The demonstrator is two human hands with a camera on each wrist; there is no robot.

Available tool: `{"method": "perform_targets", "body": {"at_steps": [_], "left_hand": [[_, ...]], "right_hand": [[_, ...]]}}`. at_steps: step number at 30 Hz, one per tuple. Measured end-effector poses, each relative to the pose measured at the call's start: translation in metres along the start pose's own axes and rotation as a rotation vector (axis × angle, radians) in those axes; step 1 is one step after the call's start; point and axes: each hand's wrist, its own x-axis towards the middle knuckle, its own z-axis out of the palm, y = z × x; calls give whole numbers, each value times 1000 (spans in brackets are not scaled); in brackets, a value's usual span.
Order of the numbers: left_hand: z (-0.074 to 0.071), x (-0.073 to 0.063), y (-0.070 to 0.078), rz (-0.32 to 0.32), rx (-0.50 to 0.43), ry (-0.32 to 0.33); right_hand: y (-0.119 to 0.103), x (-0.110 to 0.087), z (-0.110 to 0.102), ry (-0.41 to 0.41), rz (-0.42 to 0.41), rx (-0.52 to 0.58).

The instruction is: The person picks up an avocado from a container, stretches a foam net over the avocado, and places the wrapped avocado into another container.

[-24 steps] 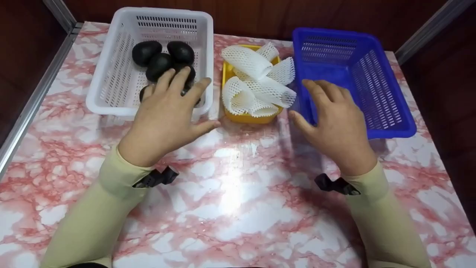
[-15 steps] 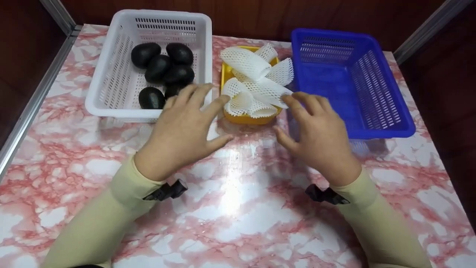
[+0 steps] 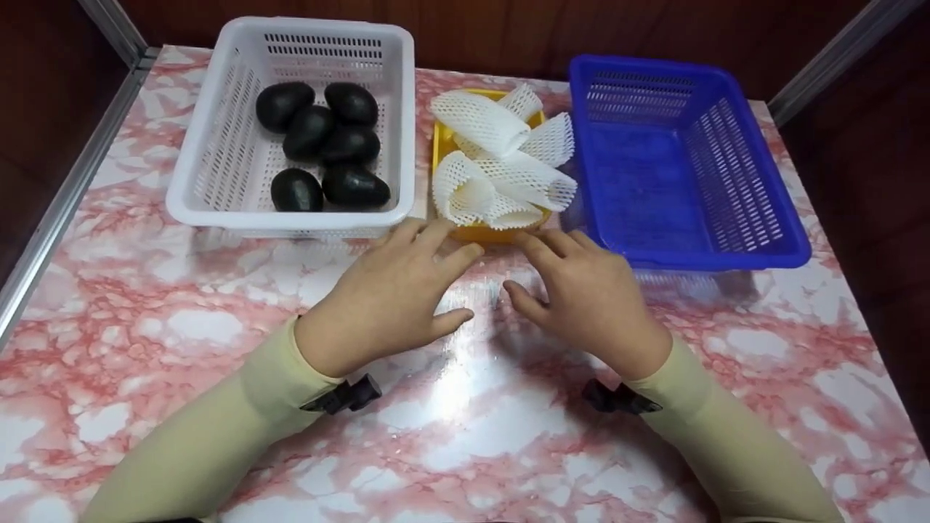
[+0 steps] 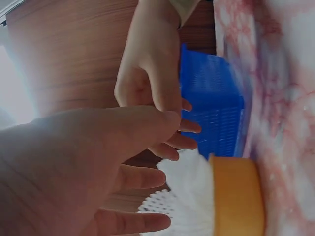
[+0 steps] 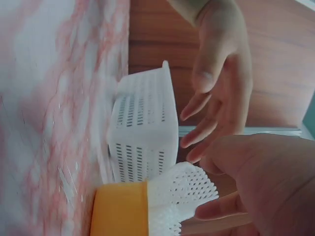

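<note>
My left hand (image 3: 389, 294) hovers in front of the yellow box (image 3: 483, 234), fingers spread and relaxed, holding nothing. Facing it from the right is my right hand (image 3: 588, 298), also with nothing in its fingers. White foam net sleeves (image 3: 483, 123) are heaped in the yellow box, just beyond the fingertips of both hands. Several dark avocados (image 3: 349, 145) lie in the white basket (image 3: 290, 219) at the left. The wrist views show the two hands apart from the sleeves, with the yellow box (image 4: 238, 196) below them.
A blue basket (image 3: 697, 260) with slotted walls stands at the right, its floor bare. The table (image 3: 465, 457) has a red and white marbled top. Brown wooden panels (image 3: 494, 36) rise behind it, with metal rails at the corners.
Both hands have drawn inward and back toward the person, the left from over the white basket, the right from over the blue basket's edge. Avocados and foam sleeves have stayed put.
</note>
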Motion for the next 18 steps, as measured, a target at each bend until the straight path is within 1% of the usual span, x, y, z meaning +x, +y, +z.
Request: {"method": "perform_targets", "body": {"at_steps": [3, 6, 9, 14, 18], "left_hand": [[9, 3, -1, 17, 10, -36], [18, 4, 0, 14, 12, -84], [25, 5, 0, 13, 20, -133], [34, 7, 0, 3, 27, -223], [45, 7, 0, -7, 3, -262]], "right_hand": [[-2, -1, 3, -35, -16, 9], [-5, -3, 9, -86, -41, 42], [-7, -4, 14, -139, -60, 74], [-8, -5, 22, -214, -44, 94], [-7, -7, 30, -235, -38, 85]]}}
